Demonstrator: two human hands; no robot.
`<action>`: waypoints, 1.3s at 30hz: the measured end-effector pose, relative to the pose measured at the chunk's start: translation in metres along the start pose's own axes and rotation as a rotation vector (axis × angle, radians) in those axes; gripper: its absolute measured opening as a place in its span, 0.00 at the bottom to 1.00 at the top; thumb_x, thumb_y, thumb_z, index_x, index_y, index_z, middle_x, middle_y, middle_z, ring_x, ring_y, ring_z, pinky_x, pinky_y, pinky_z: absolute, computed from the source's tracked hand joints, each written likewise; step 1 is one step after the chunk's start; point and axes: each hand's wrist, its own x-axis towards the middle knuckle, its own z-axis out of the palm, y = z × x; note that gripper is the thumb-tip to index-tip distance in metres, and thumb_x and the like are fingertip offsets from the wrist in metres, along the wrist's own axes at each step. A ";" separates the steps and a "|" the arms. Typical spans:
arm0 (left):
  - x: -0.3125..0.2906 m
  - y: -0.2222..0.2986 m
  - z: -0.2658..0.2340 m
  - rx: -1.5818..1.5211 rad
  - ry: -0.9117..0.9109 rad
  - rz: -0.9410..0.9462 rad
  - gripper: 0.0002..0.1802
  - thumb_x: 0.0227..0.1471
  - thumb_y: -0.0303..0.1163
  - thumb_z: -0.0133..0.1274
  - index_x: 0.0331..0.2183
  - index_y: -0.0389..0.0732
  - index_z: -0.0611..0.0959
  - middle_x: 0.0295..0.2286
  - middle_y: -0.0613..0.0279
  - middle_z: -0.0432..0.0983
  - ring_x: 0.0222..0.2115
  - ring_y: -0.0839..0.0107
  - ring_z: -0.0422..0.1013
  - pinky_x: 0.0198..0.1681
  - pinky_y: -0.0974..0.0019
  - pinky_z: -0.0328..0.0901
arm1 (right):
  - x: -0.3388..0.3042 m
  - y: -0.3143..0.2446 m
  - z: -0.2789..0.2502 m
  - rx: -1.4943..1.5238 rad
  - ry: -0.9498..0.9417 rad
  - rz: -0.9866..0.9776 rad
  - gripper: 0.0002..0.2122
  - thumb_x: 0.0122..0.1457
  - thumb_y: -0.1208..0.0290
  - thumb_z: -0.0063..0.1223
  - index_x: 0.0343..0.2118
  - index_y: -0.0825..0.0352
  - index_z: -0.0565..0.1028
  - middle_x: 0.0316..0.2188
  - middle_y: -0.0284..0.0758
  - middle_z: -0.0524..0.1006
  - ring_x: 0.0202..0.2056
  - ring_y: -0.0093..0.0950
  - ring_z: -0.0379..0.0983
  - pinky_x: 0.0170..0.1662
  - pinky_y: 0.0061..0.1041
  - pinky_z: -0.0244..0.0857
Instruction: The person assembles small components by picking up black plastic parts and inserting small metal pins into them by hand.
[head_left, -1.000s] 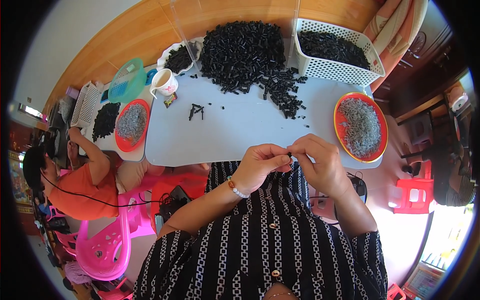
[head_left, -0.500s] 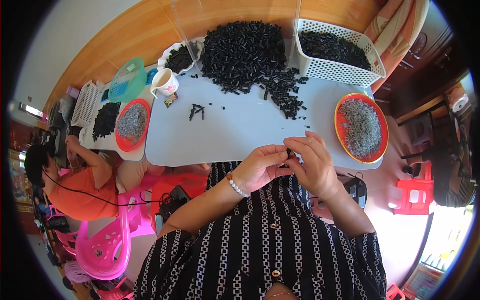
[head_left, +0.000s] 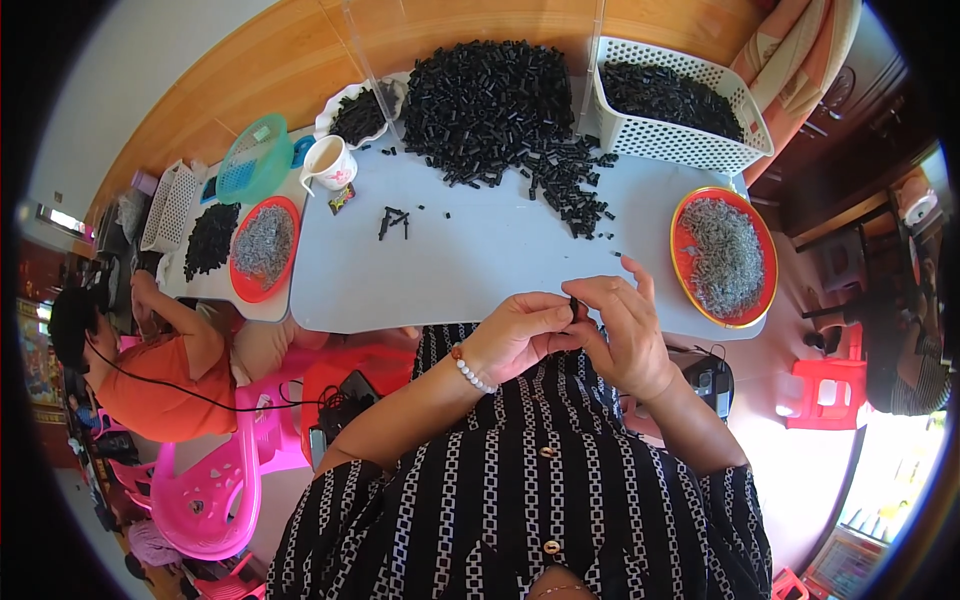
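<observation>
Near the frame's middle, my left hand [head_left: 517,332] and right hand [head_left: 628,342] pinch a black piece [head_left: 575,309]; my right fingers [head_left: 639,279] now spread wider, so it shows more.

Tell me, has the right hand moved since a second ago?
Yes: the right hand has shifted slightly left, away from the red plate.

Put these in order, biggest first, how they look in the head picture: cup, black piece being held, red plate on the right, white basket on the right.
1. White basket
2. Red plate
3. Cup
4. Black piece, partly hidden
</observation>
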 end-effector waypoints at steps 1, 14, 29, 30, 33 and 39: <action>0.000 0.000 0.000 -0.009 0.017 -0.005 0.08 0.58 0.25 0.48 0.36 0.32 0.79 0.37 0.55 0.76 0.35 0.66 0.76 0.42 0.65 0.72 | 0.001 0.000 0.000 -0.012 -0.006 -0.012 0.17 0.46 0.75 0.60 0.42 0.66 0.73 0.33 0.30 0.76 0.34 0.27 0.74 0.59 0.45 0.48; 0.000 0.000 -0.007 0.021 0.037 -0.036 0.08 0.58 0.25 0.49 0.37 0.31 0.80 0.36 0.54 0.76 0.38 0.67 0.76 0.45 0.64 0.74 | -0.005 0.007 0.008 -0.006 0.003 -0.042 0.14 0.46 0.81 0.54 0.39 0.67 0.72 0.32 0.33 0.76 0.32 0.30 0.74 0.65 0.53 0.35; 0.003 0.005 -0.004 -0.011 -0.021 -0.072 0.12 0.55 0.23 0.53 0.43 0.32 0.79 0.40 0.53 0.77 0.42 0.66 0.75 0.48 0.63 0.72 | -0.004 0.005 0.005 -0.002 0.045 -0.026 0.16 0.45 0.84 0.51 0.40 0.68 0.72 0.35 0.35 0.77 0.35 0.30 0.75 0.65 0.52 0.38; 0.002 0.005 -0.004 -0.012 -0.020 -0.072 0.12 0.55 0.23 0.53 0.43 0.32 0.79 0.40 0.53 0.77 0.42 0.66 0.75 0.48 0.63 0.72 | -0.005 0.005 0.005 -0.002 0.045 -0.025 0.16 0.45 0.84 0.51 0.40 0.68 0.72 0.35 0.35 0.77 0.35 0.30 0.75 0.65 0.52 0.38; 0.001 0.005 -0.003 0.006 -0.045 -0.078 0.11 0.55 0.21 0.51 0.42 0.31 0.79 0.41 0.53 0.75 0.42 0.66 0.74 0.48 0.61 0.72 | -0.006 0.007 0.005 0.017 0.031 -0.020 0.15 0.46 0.84 0.51 0.40 0.68 0.73 0.33 0.34 0.77 0.33 0.30 0.75 0.65 0.52 0.39; 0.001 0.005 -0.005 -0.027 -0.057 -0.077 0.12 0.54 0.20 0.51 0.42 0.30 0.79 0.41 0.53 0.75 0.43 0.65 0.74 0.49 0.60 0.72 | -0.005 0.009 0.007 0.064 0.050 0.002 0.10 0.51 0.79 0.55 0.38 0.67 0.74 0.30 0.31 0.76 0.30 0.28 0.74 0.64 0.50 0.39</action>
